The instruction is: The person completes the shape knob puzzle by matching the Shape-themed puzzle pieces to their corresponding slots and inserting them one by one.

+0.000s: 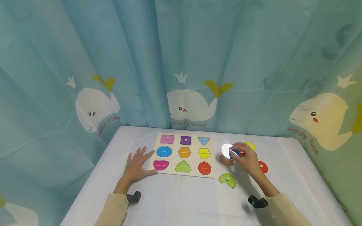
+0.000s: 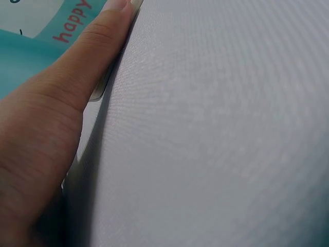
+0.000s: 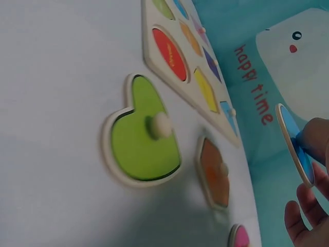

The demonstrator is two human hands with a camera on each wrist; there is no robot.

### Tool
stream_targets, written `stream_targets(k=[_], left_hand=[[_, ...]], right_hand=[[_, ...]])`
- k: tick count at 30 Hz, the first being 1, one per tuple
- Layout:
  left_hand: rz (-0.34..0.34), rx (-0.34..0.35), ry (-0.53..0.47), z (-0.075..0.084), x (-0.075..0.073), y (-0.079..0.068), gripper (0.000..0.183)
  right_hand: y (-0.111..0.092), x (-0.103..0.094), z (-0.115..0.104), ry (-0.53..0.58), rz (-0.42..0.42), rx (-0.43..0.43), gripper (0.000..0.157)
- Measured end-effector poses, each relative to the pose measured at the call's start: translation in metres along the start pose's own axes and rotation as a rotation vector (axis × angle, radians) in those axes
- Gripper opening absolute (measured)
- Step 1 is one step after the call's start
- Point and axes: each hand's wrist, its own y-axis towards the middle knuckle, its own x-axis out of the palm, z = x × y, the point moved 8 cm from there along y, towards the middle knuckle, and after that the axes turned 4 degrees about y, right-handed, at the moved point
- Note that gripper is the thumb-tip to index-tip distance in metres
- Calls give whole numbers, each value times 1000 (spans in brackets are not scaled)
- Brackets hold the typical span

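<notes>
My right hand (image 1: 249, 160) pinches a blue oval puzzle piece (image 3: 292, 128) above the table, right of the wooden shape board (image 1: 194, 159). Glare whitens part of the oval in the head view. Spread flat, my left hand (image 1: 135, 168) lies at the board's left edge, with the thumb (image 2: 97, 43) touching its near left corner. The pink (image 1: 162, 140), purple (image 1: 182, 142) and blue triangle (image 1: 201, 142) knobbed pieces sit in the board's far row. Below the held oval lies a brown hexagon piece (image 1: 226, 161), with a green heart piece (image 3: 139, 152) nearer me.
A red piece (image 1: 264, 168) and a yellow piece (image 1: 251, 145) lie right of my right hand, partly covered by it. A magenta piece (image 3: 240, 237) shows at the right wrist view's lower edge. Behind the white table (image 1: 167, 201) hangs a blue whale-print curtain (image 1: 249, 62).
</notes>
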Motion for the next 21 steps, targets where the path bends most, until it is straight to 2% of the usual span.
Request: stream_targets(k=[13,21], left_hand=[[-6,-7,8,2,-4,-1,96],[-5,-8,1,3,-3,-2,97]], right_hand=[[33,16,-23,4,-39,-33,16],[50,39,-33,38,-92,-36,18]])
